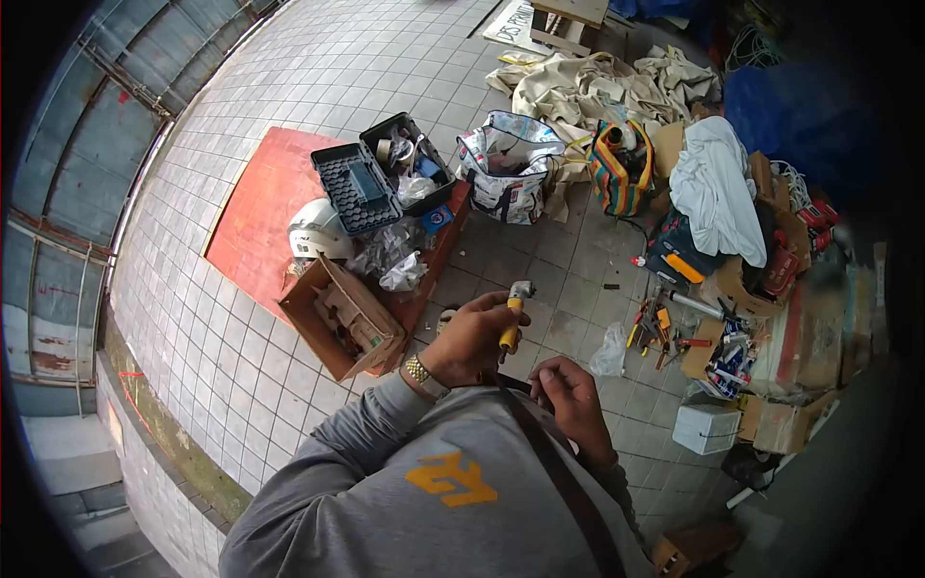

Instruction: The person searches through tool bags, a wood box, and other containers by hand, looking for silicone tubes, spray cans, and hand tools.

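My left hand point(474, 339), with a gold watch at the wrist, is closed around a short yellow-handled tool point(511, 326). A grey metal head sticks up from the top of the tool; its exact kind I cannot make out. Lower and to the right, my right hand point(568, 393) is held close to my waist with its fingers curled. Whether anything small is pinched there is hidden. A dark strap point(544, 448) crosses my grey shirt and runs up between the two hands.
On a red board point(260, 197) are an open black toolbox point(358, 193), a white helmet point(318, 231) and a cardboard box point(332, 323). Beyond stand a printed bag point(511, 193) and a striped bag point(617, 178). Hand tools point(655, 323) and a white container point(705, 429) lie at the right.
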Action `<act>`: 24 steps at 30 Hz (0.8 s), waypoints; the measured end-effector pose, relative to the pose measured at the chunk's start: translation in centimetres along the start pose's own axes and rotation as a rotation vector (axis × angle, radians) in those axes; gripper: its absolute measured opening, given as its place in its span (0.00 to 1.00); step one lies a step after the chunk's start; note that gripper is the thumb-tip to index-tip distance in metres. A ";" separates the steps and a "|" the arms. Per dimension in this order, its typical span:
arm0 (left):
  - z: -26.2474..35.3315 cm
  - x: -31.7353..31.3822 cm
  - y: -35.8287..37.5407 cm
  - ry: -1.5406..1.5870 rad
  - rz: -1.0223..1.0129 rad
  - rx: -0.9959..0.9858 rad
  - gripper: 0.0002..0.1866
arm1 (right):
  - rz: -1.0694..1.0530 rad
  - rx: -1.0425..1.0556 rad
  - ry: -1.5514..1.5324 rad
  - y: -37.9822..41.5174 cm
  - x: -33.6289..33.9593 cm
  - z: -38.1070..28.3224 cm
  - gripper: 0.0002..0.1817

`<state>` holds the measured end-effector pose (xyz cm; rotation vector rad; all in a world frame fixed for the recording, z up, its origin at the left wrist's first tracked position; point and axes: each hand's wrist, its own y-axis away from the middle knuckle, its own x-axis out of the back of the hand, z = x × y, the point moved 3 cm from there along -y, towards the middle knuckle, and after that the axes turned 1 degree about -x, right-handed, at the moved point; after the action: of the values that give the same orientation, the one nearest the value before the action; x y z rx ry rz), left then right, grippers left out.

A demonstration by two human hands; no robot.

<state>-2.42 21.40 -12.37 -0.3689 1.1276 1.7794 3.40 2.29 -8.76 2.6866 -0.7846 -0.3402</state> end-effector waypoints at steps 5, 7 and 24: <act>6.8 9.7 -3.6 0.223 0.115 -0.109 0.15 | 0.308 -0.003 0.265 -8.6 4.5 3.4 0.11; 9.4 13.1 -4.7 0.232 0.136 -0.176 0.14 | 0.382 -0.049 0.362 -10.9 7.5 7.2 0.11; 19.3 14.9 -18.9 0.542 0.337 -0.128 0.12 | 0.275 -0.076 0.363 -12.0 29.3 35.2 0.15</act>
<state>10.51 47.63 -22.13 -0.8127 1.5224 2.1206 22.18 -12.69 -49.56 2.4235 -0.9826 0.1753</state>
